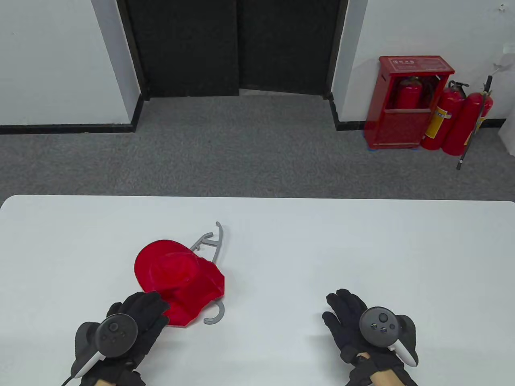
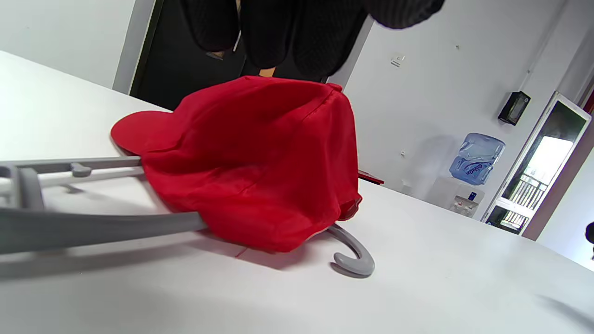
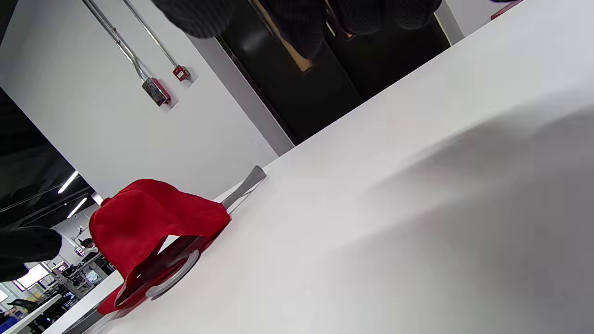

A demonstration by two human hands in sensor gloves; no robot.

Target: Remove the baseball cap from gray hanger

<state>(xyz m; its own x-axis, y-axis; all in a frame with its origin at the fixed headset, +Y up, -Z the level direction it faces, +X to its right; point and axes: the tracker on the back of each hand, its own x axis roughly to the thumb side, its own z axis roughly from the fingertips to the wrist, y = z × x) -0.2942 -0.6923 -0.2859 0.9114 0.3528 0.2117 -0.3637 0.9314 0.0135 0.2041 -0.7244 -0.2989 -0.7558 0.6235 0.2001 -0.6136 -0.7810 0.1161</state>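
Observation:
A red baseball cap (image 1: 179, 277) lies on the white table (image 1: 362, 241), draped over a gray hanger (image 1: 210, 242). The hanger's hook (image 1: 215, 316) sticks out at the cap's near side. My left hand (image 1: 151, 307) is at the cap's near left edge with its fingers stretched out over it and gripping nothing; I cannot tell whether it touches the cap. In the left wrist view the fingers (image 2: 278, 37) hang just above the cap (image 2: 260, 162), and the hanger's arm (image 2: 93, 227) and hook (image 2: 355, 262) show. My right hand (image 1: 342, 309) lies open on the table, far right of the cap. The right wrist view shows the cap (image 3: 148, 218).
The table's far edge (image 1: 257, 197) runs across the middle of the table view, with gray carpet beyond. A red extinguisher cabinet (image 1: 402, 108) and extinguishers (image 1: 462, 124) stand on the floor at the back right. Bare table surface lies between my hands and to the right.

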